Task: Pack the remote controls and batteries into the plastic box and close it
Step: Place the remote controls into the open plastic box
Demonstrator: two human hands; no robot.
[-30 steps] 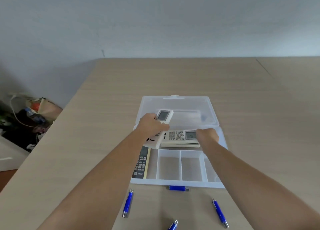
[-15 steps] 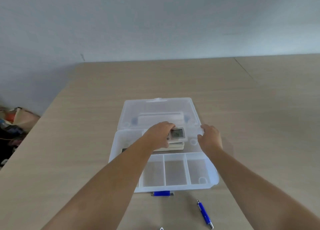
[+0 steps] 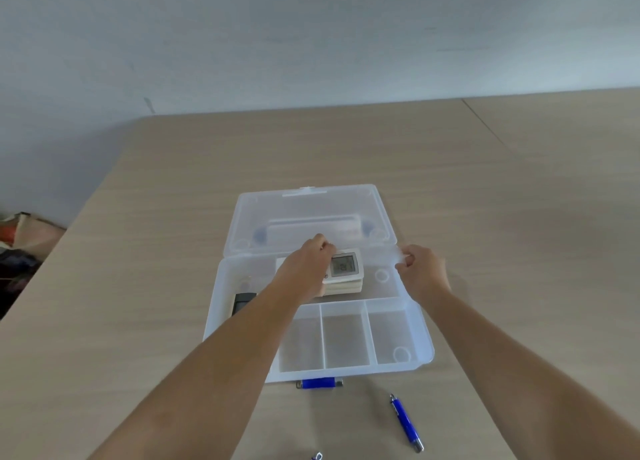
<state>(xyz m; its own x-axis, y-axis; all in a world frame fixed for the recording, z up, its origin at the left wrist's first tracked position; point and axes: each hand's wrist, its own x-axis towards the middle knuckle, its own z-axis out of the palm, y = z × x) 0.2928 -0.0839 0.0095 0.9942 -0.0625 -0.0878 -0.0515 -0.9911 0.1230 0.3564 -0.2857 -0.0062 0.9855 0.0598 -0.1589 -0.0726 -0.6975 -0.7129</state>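
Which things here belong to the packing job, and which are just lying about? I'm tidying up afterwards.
Job:
- clear plastic box, lid open
- white remote control with grey screen, under the left hand
- dark remote control at the box's left
- right hand at the box's right wall

Lying about:
- blue pen-like sticks on the wooden table
- clutter on the floor

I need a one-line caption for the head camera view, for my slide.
Left hand sets a white remote on another in the open plastic box; right hand steadies its edge.
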